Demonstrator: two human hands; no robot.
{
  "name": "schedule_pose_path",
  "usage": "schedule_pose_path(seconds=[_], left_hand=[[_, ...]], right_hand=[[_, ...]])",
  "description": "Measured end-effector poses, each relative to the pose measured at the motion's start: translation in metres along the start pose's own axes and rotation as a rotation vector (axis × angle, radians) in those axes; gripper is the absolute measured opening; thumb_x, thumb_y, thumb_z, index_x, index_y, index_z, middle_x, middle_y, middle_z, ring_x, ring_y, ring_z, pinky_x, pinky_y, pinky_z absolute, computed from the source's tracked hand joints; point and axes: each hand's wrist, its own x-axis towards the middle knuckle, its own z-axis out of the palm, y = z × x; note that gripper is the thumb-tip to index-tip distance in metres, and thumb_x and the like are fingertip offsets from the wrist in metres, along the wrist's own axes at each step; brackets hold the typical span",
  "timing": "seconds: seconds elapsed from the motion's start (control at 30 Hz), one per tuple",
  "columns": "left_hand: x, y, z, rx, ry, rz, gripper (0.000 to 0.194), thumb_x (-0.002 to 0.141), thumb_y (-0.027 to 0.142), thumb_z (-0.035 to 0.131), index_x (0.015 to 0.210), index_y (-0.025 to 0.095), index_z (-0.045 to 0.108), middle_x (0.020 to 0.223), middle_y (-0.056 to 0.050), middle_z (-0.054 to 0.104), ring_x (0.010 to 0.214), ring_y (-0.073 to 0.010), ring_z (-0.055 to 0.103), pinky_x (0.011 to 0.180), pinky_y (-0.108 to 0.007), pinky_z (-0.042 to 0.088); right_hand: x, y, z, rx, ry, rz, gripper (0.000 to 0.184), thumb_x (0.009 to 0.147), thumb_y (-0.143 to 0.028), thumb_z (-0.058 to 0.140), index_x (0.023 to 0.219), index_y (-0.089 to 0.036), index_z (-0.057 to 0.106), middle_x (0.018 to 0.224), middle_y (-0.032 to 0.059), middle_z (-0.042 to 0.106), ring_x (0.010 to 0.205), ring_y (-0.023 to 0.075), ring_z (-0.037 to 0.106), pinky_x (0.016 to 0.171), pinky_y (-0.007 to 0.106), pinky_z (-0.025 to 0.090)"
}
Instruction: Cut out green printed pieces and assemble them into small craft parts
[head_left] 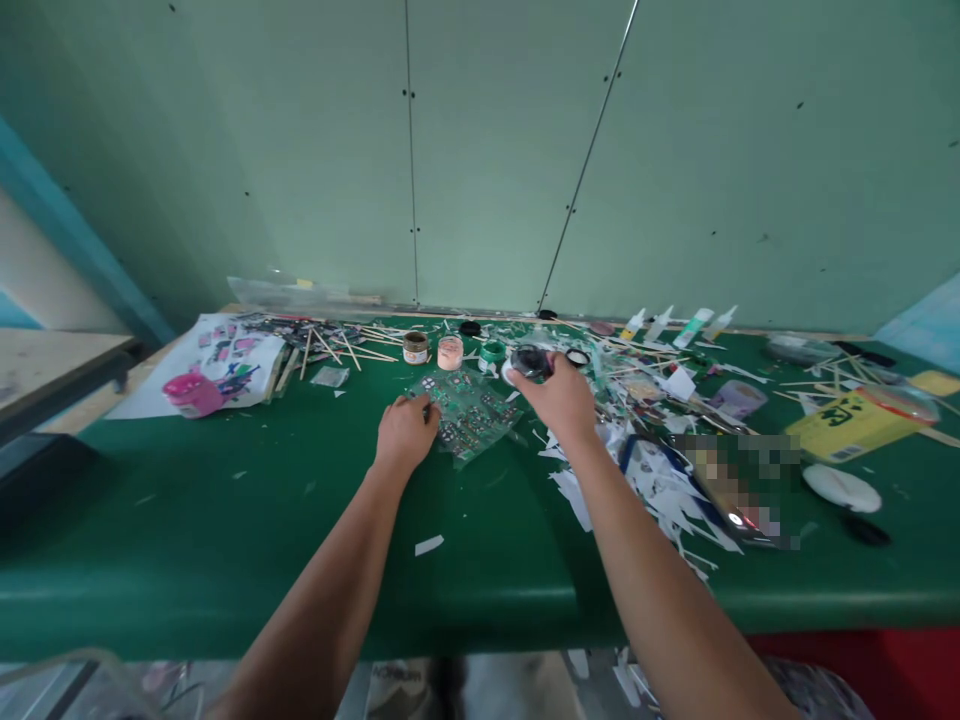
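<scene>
Dark green table (225, 520), scattered with white paper scraps (660, 490). Green circuit board (469, 412) dotted with dark components, in clear wrap. Near the far edge: peach-pink jar (450, 352), brown jar (415, 347), green-and-white jar (492, 353). Yellow packet (847, 425) with black print toward the right edge. Bright pink container (191, 392) on a white printed sheet (225, 365) at the far left corner.

- The right hand (564, 398) covers most of a dark round object (531, 361); what it is cannot be told.
- The left hand's (405, 432) fingers (429, 410) curl over the near-left corner of the bagged circuit board (469, 412), so that corner is hidden.
- A pixelated patch (739, 478) masks something toward the tabletop's (225, 520) right edge.
- Labels on the small jars (432, 349) near the far edge are too small to read.
- Both forearms are cut off at the picture's bottom edge.
</scene>
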Motion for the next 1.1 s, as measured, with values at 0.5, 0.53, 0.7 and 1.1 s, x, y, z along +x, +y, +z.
schedule_pose_path(seconds=[0.5,0.53,0.7,1.1], left_hand=[[0.002,0.003,-0.001,-0.435,0.133,0.073,0.026,0.084,0.042,0.052,0.07,0.02,0.051,0.057,0.004,0.05,0.052,-0.0104,0.047,0.051,-0.022,0.035],[0.001,0.004,-0.001,-0.47,0.122,0.086,0.025,0.082,0.044,0.054,0.073,0.02,0.053,0.057,0.004,0.052,0.052,-0.0103,0.049,0.051,-0.021,0.036],[0.001,0.008,-0.005,-0.541,0.144,0.084,0.027,0.083,0.046,0.053,0.079,0.019,0.055,0.058,0.003,0.057,0.052,-0.0114,0.055,0.05,-0.021,0.041],[-0.004,0.016,-0.024,-0.252,0.094,0.314,0.024,0.079,0.033,0.066,0.102,0.025,0.069,0.109,-0.007,0.067,0.107,-0.0257,0.058,0.095,-0.042,0.043]], right_hand=[[-0.03,0.004,0.032,0.38,-0.006,-0.347,0.041,0.089,-0.052,0.039,0.098,-0.021,0.064,0.057,-0.001,0.057,0.055,0.0154,0.055,0.055,0.024,0.037],[-0.032,0.001,0.033,0.4,-0.057,-0.396,0.041,0.088,-0.052,0.04,0.102,-0.021,0.064,0.057,-0.0018,0.056,0.053,0.0148,0.054,0.054,0.024,0.036],[-0.037,-0.013,0.038,0.373,-0.19,-0.517,0.034,0.089,-0.047,0.042,0.074,-0.022,0.061,0.055,-0.0016,0.053,0.05,0.0125,0.048,0.051,0.024,0.03],[-0.032,-0.005,0.035,0.378,-0.145,-0.436,0.041,0.089,-0.053,0.04,0.063,-0.023,0.05,0.054,-0.0021,0.05,0.052,0.0126,0.048,0.053,0.023,0.032]])
